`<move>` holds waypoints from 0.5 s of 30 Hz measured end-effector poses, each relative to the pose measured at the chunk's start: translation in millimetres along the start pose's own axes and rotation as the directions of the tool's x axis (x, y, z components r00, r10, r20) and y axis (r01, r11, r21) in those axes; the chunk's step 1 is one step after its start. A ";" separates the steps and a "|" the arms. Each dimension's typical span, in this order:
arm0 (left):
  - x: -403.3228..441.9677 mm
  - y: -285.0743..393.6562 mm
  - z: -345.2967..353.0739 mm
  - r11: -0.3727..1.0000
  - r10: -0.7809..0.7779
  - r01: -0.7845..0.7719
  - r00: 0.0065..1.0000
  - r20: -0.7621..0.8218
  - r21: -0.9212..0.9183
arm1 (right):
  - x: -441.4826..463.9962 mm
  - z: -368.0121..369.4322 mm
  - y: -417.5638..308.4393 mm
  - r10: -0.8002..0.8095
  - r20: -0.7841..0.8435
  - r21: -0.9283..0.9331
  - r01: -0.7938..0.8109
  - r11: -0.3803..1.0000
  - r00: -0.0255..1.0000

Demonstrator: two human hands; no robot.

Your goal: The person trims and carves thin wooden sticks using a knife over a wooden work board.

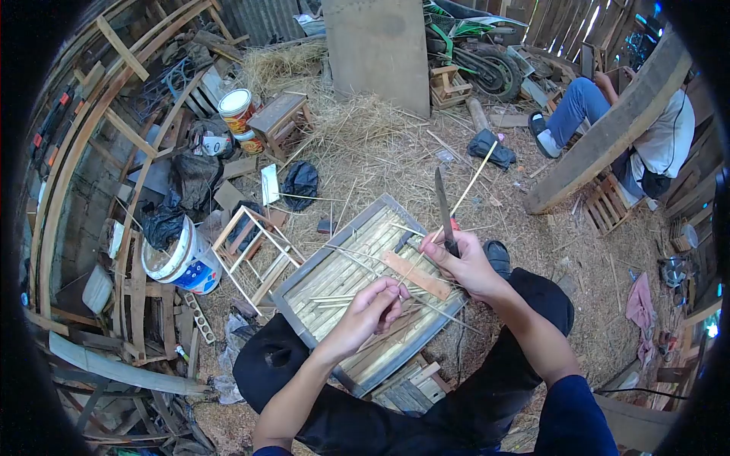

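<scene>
My right hand [464,264] is closed round the dark handle of a knife [443,201], whose blade points up and away from me. A long thin bamboo strip [475,178] also passes by the fingers of this hand and slants down toward the left one. My left hand [374,310] is closed in a pinch at the strip's lower end. Both hands are above a framed slatted board [312,292]. On the board lie several thin strips [334,302] and a flat reddish-brown piece [417,275], between the two hands.
Left of the board stand a small wooden frame [262,262] and a white bucket [186,258]. Farther back are a stool [277,112], an upright panel [378,53] and a motorbike [487,64]. Another person [578,110] sits at the right behind a slanted post [608,137].
</scene>
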State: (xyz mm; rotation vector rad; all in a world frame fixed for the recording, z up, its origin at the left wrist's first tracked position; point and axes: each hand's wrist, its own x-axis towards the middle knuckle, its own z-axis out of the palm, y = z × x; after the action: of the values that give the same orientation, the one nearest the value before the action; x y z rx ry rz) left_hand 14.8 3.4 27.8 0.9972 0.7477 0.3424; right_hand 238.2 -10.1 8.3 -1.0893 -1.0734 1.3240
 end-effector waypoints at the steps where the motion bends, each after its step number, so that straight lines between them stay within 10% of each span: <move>1: -0.1 0.8 1.1 0.998 -0.010 0.012 1.000 0.022 -0.060 | -0.4 -0.9 -1.0 0.020 0.005 0.014 -0.020 1.000 1.000; 15: 2.1 5.5 6.0 0.948 -0.027 0.043 0.998 0.055 -0.315 | 6.3 3.8 -6.3 0.079 -0.007 -0.001 -0.079 0.997 0.997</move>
State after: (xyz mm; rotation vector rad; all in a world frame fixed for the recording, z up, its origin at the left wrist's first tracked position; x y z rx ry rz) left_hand 20.9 3.7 33.6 0.6855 0.6401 0.3915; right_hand 235.5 -3.7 15.0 -1.1469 -1.0344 1.3811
